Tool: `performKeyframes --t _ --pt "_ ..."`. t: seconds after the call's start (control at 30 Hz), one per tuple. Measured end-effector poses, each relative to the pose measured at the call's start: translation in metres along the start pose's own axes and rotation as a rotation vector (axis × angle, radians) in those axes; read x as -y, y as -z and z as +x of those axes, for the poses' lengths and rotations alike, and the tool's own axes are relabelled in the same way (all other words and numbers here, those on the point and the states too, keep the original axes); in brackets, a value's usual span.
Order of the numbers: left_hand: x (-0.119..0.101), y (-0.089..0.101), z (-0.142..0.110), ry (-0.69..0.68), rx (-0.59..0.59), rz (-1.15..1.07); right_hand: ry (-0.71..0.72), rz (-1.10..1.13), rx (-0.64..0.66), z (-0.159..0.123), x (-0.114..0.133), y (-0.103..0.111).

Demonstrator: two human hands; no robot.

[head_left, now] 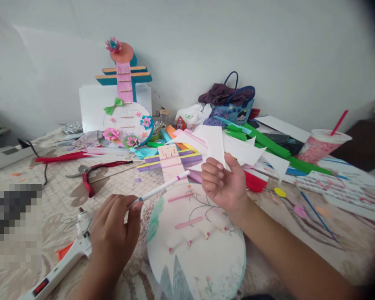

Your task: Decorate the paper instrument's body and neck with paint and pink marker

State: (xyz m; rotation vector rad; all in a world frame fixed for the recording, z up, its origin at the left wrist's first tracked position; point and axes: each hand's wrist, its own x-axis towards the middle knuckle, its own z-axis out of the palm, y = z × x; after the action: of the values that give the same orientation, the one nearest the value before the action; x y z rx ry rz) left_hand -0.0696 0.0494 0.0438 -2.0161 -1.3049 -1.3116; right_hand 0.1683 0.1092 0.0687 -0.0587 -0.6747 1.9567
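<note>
My left hand (117,229) is closed around a slim white marker pen (162,187) with a magenta band near its far end. The pen slants up to the right, above a painted cardboard guitar shape. My right hand (223,181) is raised over the upper right of that shape, fingers loosely curled, thumb apart, with nothing visible in it. The round white guitar body (203,258) bears pink strips, drawn vines, small buds and grey leaf shapes. Its pale pink neck (170,160) carries purple and yellow crossbars and points away from me.
A white glue gun (62,262) lies beside my left forearm. Red-handled pruning shears (89,175) rest farther back. A decorated guitar model (126,121) leans near the wall. Paper scraps (237,146) crowd the back, with a lidded cup (321,146) and paintbrush (318,216) at right.
</note>
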Motion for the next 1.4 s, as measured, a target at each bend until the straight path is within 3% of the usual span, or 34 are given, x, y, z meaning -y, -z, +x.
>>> performKeyframes --t 0.23,0.53,0.8,1.0,1.4 --pt "-0.0036 0.0010 -0.0008 -0.062 0.023 -0.131 0.065 -0.185 -0.033 -0.0016 0.0008 -0.0030" --pt "-0.0054 0.0021 -0.0014 -0.112 -0.024 -0.223 0.021 -0.267 -0.137 -0.0010 -0.0001 -0.0039" --pt "-0.0052 0.0006 -0.0018 -0.169 0.010 -0.220 0.027 -0.286 -0.047 0.0013 0.0025 -0.0024" --pt "-0.0052 0.0003 -0.0030 -0.165 0.013 -0.220 0.029 -0.393 -0.057 0.0022 0.0014 -0.0019" --pt "-0.0077 0.0020 -0.0028 -0.158 0.035 -0.256 0.058 -0.454 0.050 0.0020 -0.0017 0.0008"
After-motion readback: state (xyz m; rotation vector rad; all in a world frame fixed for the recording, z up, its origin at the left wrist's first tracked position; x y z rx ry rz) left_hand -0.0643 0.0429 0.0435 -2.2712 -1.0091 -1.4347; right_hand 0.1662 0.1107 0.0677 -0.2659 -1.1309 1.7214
